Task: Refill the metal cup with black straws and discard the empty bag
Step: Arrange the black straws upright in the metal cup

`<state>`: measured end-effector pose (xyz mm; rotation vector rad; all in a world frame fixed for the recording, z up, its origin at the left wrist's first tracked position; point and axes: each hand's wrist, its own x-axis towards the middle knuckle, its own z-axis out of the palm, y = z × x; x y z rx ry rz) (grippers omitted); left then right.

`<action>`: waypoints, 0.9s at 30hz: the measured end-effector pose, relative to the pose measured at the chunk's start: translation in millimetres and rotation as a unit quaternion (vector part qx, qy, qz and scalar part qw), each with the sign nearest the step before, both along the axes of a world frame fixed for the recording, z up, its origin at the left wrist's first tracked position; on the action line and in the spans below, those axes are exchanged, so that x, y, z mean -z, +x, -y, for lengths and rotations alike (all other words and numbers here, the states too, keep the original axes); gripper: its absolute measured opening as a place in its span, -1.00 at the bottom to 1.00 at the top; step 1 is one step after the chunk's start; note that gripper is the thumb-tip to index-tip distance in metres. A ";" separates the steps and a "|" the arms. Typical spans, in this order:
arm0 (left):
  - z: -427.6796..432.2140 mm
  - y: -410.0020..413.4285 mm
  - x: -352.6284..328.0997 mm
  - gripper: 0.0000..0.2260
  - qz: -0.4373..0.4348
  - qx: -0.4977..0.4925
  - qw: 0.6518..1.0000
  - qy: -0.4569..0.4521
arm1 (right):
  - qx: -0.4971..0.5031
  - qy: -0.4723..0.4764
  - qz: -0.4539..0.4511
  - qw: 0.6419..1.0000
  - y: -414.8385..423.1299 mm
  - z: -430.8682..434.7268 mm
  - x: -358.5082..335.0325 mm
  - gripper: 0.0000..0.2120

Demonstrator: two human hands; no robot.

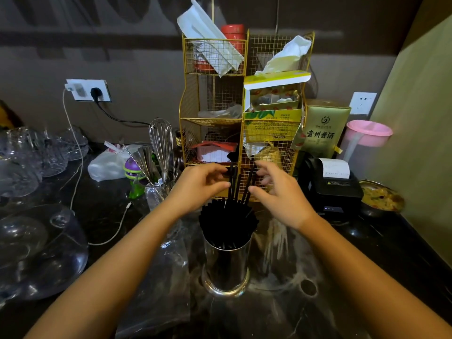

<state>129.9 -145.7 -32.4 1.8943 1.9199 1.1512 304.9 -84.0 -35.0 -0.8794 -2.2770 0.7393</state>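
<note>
A shiny metal cup (226, 267) stands upright on the dark counter, packed with black straws (227, 220). A few straws stick up higher than the rest. My left hand (199, 185) pinches the tall straws from the left with thumb and fingers. My right hand (275, 192) is just right of them, fingers spread and curled toward the straws, touching or nearly touching them. A clear, crumpled plastic bag (168, 270) lies flat on the counter left of the cup, under my left forearm.
A gold wire rack (212, 99) with packets and tissues stands right behind the cup. Left of it are a jar with a whisk and spoons (159, 167), glass bowls (36, 241) and a charging cable. A black receipt printer (330, 187) and a food bowl sit to the right.
</note>
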 end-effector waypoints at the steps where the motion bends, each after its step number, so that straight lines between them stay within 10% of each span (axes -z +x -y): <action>1: -5.2 -2.6 -0.8 -0.62 0.024 -0.002 0.999 -0.021 | 0.012 -0.017 -0.011 1.000 0.2 -4.7 -2.7 -0.43; 12: -49.1 -3.1 4.3 -0.67 0.061 0.054 0.981 -0.173 | 0.008 -0.210 0.017 0.978 -19.6 -36.8 11.8 -0.40; 18: -56.9 -6.7 12.9 -0.92 0.047 0.069 0.977 -0.196 | -0.025 -0.227 0.026 0.973 -32.3 -40.8 22.6 -0.89; 27: -59.8 -8.3 11.2 -0.89 0.092 0.088 0.973 -0.193 | -0.050 -0.267 0.015 0.962 -35.1 -40.6 20.6 -0.81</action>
